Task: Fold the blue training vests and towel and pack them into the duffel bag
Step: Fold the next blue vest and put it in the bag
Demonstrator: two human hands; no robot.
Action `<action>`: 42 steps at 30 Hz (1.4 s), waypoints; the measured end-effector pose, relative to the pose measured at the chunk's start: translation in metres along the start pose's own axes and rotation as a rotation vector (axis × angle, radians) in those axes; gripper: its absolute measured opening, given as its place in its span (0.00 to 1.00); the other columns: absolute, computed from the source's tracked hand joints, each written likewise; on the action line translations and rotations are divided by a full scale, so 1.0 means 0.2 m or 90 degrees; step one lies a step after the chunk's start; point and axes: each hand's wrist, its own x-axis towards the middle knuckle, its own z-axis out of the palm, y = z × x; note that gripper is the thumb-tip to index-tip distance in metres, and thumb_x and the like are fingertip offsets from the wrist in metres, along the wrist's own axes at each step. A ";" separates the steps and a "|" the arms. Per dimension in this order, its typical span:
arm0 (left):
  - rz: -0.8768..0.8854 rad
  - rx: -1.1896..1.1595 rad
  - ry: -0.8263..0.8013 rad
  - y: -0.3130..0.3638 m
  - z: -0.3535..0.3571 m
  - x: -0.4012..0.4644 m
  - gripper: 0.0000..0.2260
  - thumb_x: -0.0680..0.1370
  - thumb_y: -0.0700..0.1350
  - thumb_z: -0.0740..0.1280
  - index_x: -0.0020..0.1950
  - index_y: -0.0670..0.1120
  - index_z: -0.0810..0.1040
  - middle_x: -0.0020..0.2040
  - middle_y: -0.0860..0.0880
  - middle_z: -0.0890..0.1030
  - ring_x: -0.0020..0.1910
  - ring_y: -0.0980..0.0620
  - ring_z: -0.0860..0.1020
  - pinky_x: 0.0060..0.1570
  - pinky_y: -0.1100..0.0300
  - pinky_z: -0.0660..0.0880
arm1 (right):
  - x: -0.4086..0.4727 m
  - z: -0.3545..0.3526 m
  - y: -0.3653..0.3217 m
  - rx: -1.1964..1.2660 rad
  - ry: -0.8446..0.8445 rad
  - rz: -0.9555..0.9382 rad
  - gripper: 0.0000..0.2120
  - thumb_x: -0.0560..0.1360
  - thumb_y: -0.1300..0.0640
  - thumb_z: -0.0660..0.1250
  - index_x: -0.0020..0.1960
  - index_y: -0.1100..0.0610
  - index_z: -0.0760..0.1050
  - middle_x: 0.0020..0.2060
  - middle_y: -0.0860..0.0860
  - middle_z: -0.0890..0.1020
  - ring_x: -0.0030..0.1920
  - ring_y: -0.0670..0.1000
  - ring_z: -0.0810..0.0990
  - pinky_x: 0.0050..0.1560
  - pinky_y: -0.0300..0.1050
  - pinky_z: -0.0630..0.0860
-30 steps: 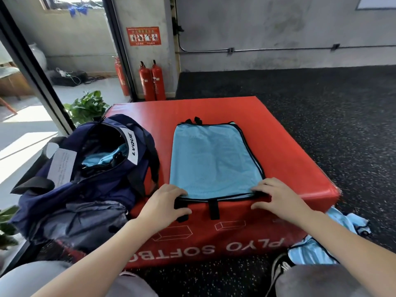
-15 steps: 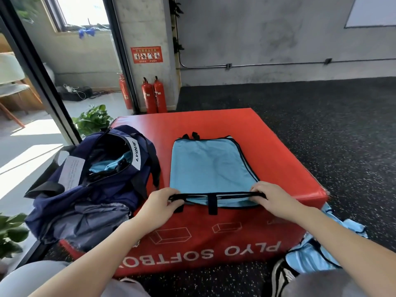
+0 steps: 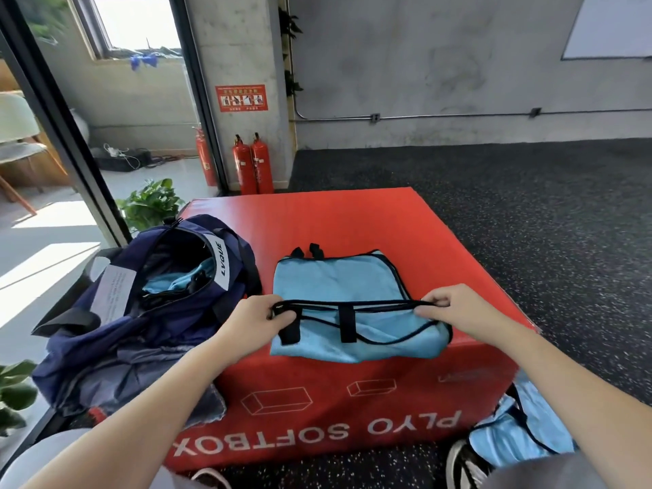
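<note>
A light blue training vest (image 3: 335, 284) with black trim lies on the red plyo soft box (image 3: 352, 220). My left hand (image 3: 252, 321) pinches its near left corner. My right hand (image 3: 446, 308) pinches the near right corner. The near edge is lifted and drawn over the far half, so the vest is partly doubled. To the left the navy duffel bag (image 3: 148, 312) stands unzipped, with blue fabric (image 3: 176, 282) showing inside. More blue vests (image 3: 518, 432) lie heaped on the floor at the lower right, by my knee.
Dark speckled rubber floor (image 3: 529, 213) surrounds the box. Two red fire extinguishers (image 3: 252, 164) stand by the concrete pillar behind it, a third by the glass door. Potted plants (image 3: 151, 206) sit left of the bag. My shoe (image 3: 462, 464) is at the bottom right.
Both hands gripped the vest's near edge, which had hung flat at the box's front, lifted it and carried it away from me over the vest. My head has tilted up.
</note>
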 end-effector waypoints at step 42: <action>-0.070 0.063 0.148 -0.16 0.23 0.67 0.25 0.73 0.55 0.75 0.68 0.53 0.73 0.58 0.54 0.71 0.49 0.55 0.77 0.54 0.55 0.76 | 0.94 0.11 0.00 -0.385 -0.144 -0.043 0.08 0.71 0.44 0.76 0.50 0.42 0.83 0.47 0.38 0.84 0.52 0.43 0.79 0.60 0.47 0.74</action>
